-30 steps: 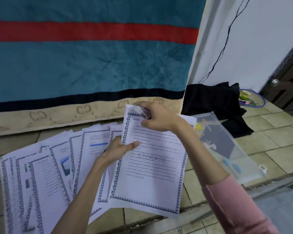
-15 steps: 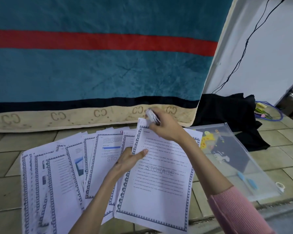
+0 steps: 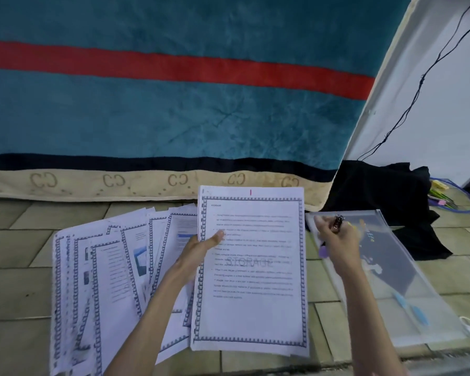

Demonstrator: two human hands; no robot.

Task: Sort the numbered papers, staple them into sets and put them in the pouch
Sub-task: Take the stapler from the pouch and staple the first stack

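Note:
A set of papers headed STORAGE (image 3: 251,316), with a red mark at its top edge, is held up by my left hand (image 3: 198,255), thumb on the front page near the left border. More bordered papers (image 3: 103,289) lie fanned out on the floor to the left. My right hand (image 3: 337,244) hovers right of the set, over the clear pouch (image 3: 407,302), closed on a small clear stapler (image 3: 337,222). The pouch lies flat on the tiles with dark items and blue pieces inside.
A teal blanket (image 3: 174,112) with a red stripe hangs over a mattress right behind the papers. A black cloth (image 3: 385,191) lies behind the pouch, with coloured cables (image 3: 451,199) at the far right. A black wire runs down the white wall.
My right hand left the top corner of the STORAGE set and swung right over the pouch with the stapler. My left hand straightened the set upright. The view shifted left.

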